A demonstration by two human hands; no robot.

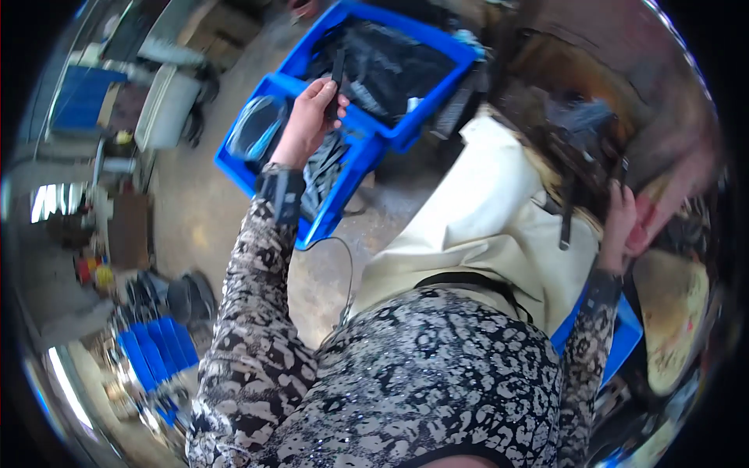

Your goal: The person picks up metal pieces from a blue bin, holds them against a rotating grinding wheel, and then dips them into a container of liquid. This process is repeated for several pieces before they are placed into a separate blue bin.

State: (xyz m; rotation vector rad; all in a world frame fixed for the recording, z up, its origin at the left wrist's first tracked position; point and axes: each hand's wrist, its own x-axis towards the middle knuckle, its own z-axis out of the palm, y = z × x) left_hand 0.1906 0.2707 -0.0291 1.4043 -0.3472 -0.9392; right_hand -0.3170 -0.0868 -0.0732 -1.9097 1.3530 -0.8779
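Observation:
My left hand (312, 117) is closed on a narrow dark flat strip (338, 69), held upright between thumb and fingers. It hovers over two blue bins. The farther blue bin (425, 30) holds a heap of black pieces (390, 74); the nearer blue bin (353, 183) contains grey strips (321, 175) and a coil of pale bands (256, 129). At the right, my right hand (619, 222) reaches up beside a dark, worn machine (538, 86). Its fingers are drawn together at a small dark piece, too blurred to name. Another dark strip (566, 214) hangs near my apron.
A cream apron (476, 203) covers my lap. Beside my right arm are a blue container (620, 343) and a stained pale pad (669, 320). Stacked blue trays (158, 352), a white bin (167, 108) and cardboard boxes (218, 33) stand at the left. A cable (347, 257) crosses the floor.

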